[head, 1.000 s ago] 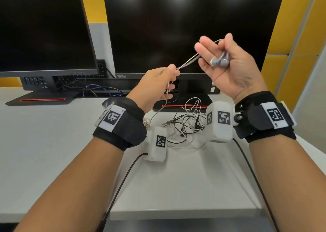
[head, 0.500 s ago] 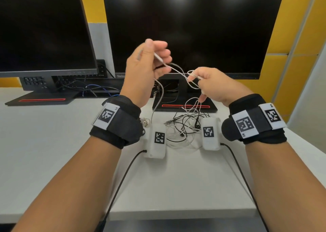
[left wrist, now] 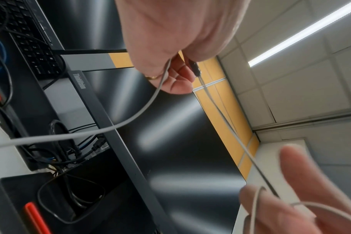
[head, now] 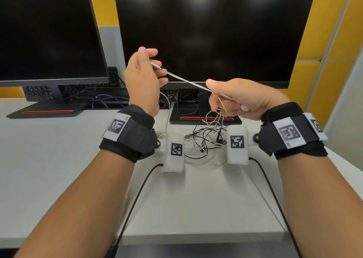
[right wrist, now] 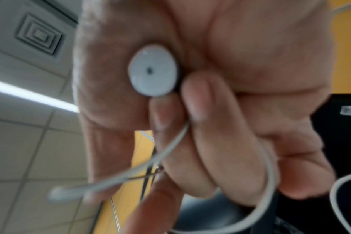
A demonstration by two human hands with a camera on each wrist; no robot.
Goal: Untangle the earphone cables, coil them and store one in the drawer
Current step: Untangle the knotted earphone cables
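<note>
Item: white earphone cable [head: 186, 81], stretched taut between both hands above the counter [head: 59, 159].
Left hand [head: 143, 81]: fingers pinch the inline piece.
Right hand [head: 243, 98]: fingers curl round an earbud [right wrist: 153, 70] and loops.
Handling: wind slowly and evenly; the remaining tangle [head: 206, 143] lies below the fingers.

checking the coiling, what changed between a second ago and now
The right hand dropped from high with palm-held earbuds to table-side; the left hand rose, pinching the white earphone cable taut between them. The tangled pile on the desk stayed.
</note>
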